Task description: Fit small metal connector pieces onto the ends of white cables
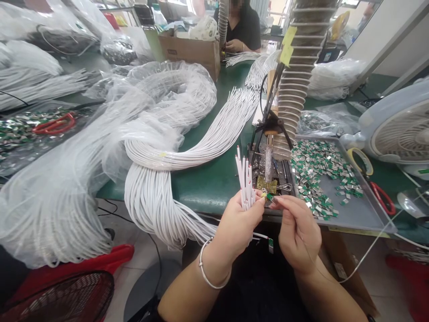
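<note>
My left hand [239, 219] is closed around a bunch of white cables [247, 185] whose ends show small red wire tips. At its thumb and fingertips sits a small green circuit board [270, 196], close below the soldering iron [269, 156] that points downward in its stand. My right hand [300, 232] is closed in a pinch beside that board. A thin solder wire [363, 261] runs through the right hand and back to a spool on the right. Another cable with a green board [271, 245] on its end hangs below the left hand.
A grey tray [372, 210] of small metal-and-green boards lies right, with red-handled scissors [382, 197] and a fan [402, 129] beside it. White cable bundles [201, 152] cover the left. A ribbed hose [301, 71] hangs over the iron. A co-worker [251, 27] sits opposite.
</note>
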Motion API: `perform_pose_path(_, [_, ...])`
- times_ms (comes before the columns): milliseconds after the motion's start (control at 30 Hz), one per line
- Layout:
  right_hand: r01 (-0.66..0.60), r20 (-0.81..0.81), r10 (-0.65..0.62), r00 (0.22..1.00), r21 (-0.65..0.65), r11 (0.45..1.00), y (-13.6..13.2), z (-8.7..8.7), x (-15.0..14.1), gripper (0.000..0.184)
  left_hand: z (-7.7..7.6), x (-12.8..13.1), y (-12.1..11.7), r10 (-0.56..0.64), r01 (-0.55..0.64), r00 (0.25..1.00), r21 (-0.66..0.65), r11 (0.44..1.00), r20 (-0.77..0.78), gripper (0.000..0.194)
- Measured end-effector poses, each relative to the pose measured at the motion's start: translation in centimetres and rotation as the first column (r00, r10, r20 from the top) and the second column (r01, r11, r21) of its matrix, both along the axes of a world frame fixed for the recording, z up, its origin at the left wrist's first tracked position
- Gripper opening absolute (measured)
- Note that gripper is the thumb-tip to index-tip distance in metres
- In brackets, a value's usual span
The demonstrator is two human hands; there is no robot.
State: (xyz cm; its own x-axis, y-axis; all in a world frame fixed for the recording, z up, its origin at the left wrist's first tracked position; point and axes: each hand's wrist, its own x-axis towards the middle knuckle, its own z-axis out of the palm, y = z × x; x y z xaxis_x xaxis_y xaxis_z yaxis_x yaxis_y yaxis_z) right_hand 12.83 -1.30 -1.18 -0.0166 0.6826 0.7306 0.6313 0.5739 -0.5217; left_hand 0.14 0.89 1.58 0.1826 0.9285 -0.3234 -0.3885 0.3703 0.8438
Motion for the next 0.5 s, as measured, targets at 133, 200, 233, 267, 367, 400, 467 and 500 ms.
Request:
perform_pose_path(133, [0.015, 0.019, -0.014, 1.0, -0.06, 0.998, 0.2, -0.1, 0.2, 0.028, -0.8, -0.3, -0.2, -0.005, 0.016, 0.992, 0.084, 0.996, -0.128, 0.009])
perform_pose_path(200, [0.028, 0.047, -0.025, 0.999, -0.073, 0.997, 0.3, -0.1, 0.3, 0.023, -1.0, -0.5, -0.4, -0.019, 0.047, 0.978, 0.13, 0.99, -0.206, 0.011])
perform_pose_path(233, [0.03, 0.058, -0.026, 0.998, -0.075, 0.997, 0.4, -0.1, 0.4, 0.02, -1.1, -0.6, -0.4, -0.033, 0.07, 0.969, 0.144, 0.987, -0.247, 0.012])
perform_pose_path(267, [0.03, 0.066, -0.025, 0.998, -0.078, 0.996, 0.4, -0.2, 0.4, 0.018, -1.0, -0.7, -0.5, -0.046, 0.093, 0.957, 0.152, 0.984, -0.286, 0.014])
perform_pose_path(367, [0.025, 0.065, -0.02, 0.998, -0.087, 0.996, 0.6, -0.3, 0.4, 0.013, -0.8, -1.0, -0.4, -0.08, 0.15, 0.921, 0.156, 0.976, -0.382, 0.017])
perform_pose_path(400, [0.023, 0.061, -0.018, 0.998, -0.086, 0.996, 0.7, -0.3, 0.4, 0.013, -0.7, -1.0, -0.4, -0.086, 0.161, 0.911, 0.156, 0.974, -0.403, 0.017])
perform_pose_path(467, [0.019, 0.052, -0.015, 0.999, -0.075, 0.997, 0.8, -0.4, 0.4, 0.013, -0.7, -1.1, -0.3, -0.099, 0.182, 0.895, 0.154, 0.971, -0.434, 0.018])
perform_pose_path(500, [0.015, 0.048, -0.012, 0.999, -0.067, 0.998, 0.8, -0.5, 0.3, 0.014, -0.7, -1.2, -0.3, -0.105, 0.191, 0.89, 0.152, 0.97, -0.443, 0.018])
